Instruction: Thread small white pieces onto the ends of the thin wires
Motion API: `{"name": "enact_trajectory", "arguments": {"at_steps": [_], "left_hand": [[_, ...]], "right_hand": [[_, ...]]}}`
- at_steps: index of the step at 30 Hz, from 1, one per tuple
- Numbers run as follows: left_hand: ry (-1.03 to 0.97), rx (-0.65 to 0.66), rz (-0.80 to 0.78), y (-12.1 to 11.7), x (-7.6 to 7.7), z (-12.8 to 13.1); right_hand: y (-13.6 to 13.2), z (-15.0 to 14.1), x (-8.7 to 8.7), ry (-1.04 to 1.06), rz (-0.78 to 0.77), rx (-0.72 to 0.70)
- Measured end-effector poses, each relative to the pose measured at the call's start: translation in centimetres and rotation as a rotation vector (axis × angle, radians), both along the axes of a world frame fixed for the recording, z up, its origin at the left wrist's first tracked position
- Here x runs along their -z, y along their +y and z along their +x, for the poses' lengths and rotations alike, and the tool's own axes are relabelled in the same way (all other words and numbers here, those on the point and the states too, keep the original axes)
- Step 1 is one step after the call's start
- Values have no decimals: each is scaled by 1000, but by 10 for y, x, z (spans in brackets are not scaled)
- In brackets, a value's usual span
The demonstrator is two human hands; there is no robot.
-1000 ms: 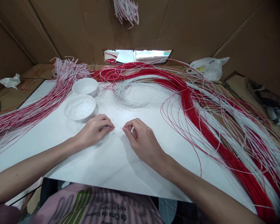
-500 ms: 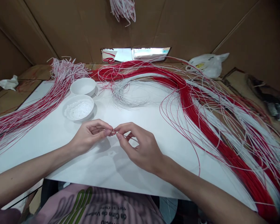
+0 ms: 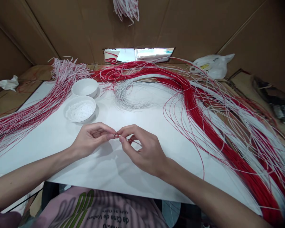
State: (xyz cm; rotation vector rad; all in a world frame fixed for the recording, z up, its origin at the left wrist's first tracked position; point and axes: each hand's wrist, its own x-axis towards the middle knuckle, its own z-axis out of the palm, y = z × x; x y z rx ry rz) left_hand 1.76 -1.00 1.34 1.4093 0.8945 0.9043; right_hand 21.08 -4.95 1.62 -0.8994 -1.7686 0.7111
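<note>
If my grip slackens, the thin strand point(image 3: 132, 141) could slip free and vanish against the white surface point(image 3: 97, 172), or snag the red-and-white bundle point(image 3: 204, 118) to my right. My left hand point(image 3: 91, 139) and right hand point(image 3: 144, 152) meet at the fingertips, pinching the strand between them above the surface's middle.

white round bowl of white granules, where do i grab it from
Take the white round bowl by its raised rim from the near side, where the left hand lies closest; its far side sits close to a second white bowl, and red-and-white strands lie to its left.
</note>
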Motion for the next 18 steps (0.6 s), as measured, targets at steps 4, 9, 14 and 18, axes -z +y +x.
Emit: {"name": "enact_trajectory", "arguments": {"at_steps": [4, 9, 14, 18], "left_hand": [[-19, 3, 12, 0, 0, 0], [-15, 4, 23, 0, 0, 0], [-14, 3, 74, -1, -1, 1], [34, 11, 214, -2, -1, 0]], "right_hand": [[0, 0, 1, 3, 6, -3], [0, 0, 1, -8, 28, 0], [1, 0, 1, -7, 43, 6], [1, 0, 2, -11, 48, 1]]}}
